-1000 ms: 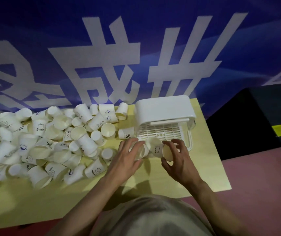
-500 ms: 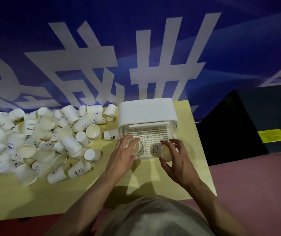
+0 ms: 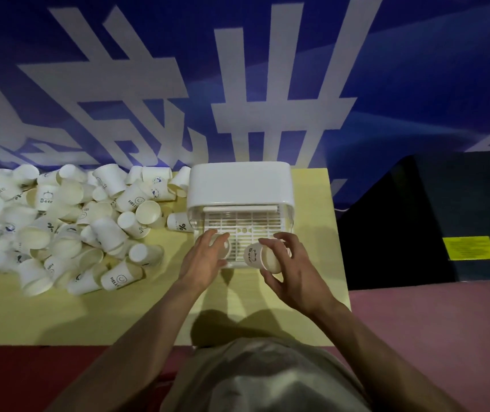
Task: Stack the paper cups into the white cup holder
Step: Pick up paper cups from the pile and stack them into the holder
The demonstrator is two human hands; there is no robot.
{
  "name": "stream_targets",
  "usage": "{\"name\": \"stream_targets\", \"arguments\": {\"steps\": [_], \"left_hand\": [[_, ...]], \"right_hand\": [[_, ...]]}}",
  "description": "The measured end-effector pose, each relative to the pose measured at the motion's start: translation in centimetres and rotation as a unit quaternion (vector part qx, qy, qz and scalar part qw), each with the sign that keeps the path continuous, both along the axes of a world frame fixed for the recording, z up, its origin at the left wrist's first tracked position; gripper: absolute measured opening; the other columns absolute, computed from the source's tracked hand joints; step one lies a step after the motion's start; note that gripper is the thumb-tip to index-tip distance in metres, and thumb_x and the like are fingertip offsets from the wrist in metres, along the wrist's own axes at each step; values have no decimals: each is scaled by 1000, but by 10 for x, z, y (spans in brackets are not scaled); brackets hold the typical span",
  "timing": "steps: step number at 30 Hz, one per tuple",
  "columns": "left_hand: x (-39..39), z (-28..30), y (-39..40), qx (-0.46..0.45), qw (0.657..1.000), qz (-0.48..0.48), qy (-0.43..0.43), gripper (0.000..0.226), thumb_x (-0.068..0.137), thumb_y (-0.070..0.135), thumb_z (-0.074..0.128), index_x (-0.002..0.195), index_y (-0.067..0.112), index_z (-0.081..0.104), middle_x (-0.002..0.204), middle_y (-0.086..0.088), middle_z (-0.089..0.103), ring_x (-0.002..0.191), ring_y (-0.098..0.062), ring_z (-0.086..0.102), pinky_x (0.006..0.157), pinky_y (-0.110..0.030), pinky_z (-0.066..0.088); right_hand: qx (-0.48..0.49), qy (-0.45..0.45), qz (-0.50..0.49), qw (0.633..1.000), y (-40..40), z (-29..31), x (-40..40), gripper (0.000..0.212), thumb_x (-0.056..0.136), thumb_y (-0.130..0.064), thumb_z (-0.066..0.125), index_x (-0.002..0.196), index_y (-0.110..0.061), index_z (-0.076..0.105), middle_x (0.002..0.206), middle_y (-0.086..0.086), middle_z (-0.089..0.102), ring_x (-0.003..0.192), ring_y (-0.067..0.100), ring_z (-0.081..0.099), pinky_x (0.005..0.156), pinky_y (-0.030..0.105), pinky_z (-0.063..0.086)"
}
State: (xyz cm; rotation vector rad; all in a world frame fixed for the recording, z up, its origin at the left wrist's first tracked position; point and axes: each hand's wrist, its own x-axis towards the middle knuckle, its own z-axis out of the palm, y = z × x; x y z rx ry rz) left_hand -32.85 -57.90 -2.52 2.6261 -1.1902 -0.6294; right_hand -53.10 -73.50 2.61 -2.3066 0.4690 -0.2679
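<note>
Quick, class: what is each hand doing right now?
Left hand: fingers curled round a white paper cup.
Right hand: holds a white paper cup printed "Bear".

An exhibition or event hall seems to be hosting this: a blue banner (image 3: 267, 84) with large white characters is hanging behind the yellow table (image 3: 59, 316).

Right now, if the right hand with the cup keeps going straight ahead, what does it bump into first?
Probably the white slatted tray of the white plastic cup holder; the right hand points its white paper cup there, though depth is unclear.
</note>
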Motion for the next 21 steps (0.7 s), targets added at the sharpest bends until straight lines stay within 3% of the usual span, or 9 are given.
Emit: {"name": "stream_targets", "arguments": {"steps": [4,9,12,15,21], "left_hand": [[0,-5,-4,0,1000,16,12,74,94,25,73,157,32,35,165,-5,26,152,-26,26,115,-43,40],[-6,2,7,-28,999,23,-14,81,88,42,77,157,29,36,167,-5,19,154,-27,19,118,-47,36],[-11,11,25,-64,996,55,-4,77,89,44,76,155,29,39,166,-5,22,151,-29,23,112,-48,41],[-13,18,49,-96,991,91,14,71,89,43,76,151,29,45,161,-3,29,146,-28,32,107,-46,47],[-3,19,91,-129,984,124,9,65,89,39,77,147,30,49,157,1,33,144,-25,35,108,-36,39]], "right_hand": [[-16,4,34,999,-5,-2,1,58,96,-29,69,148,-26,44,145,7,37,127,27,49,97,41,54],[-10,-2,57,998,-4,-1,12,56,98,-34,65,150,-29,42,149,6,35,133,26,46,99,42,54],[-24,14,62,998,1,0,26,56,99,-42,60,150,-35,37,151,1,31,136,22,43,94,42,58],[-23,7,76,997,8,2,41,55,100,-42,59,150,-34,38,152,0,31,137,23,40,99,43,54],[-37,10,84,996,25,0,70,54,101,-37,61,150,-31,41,151,5,36,137,25,41,102,38,51]]}}
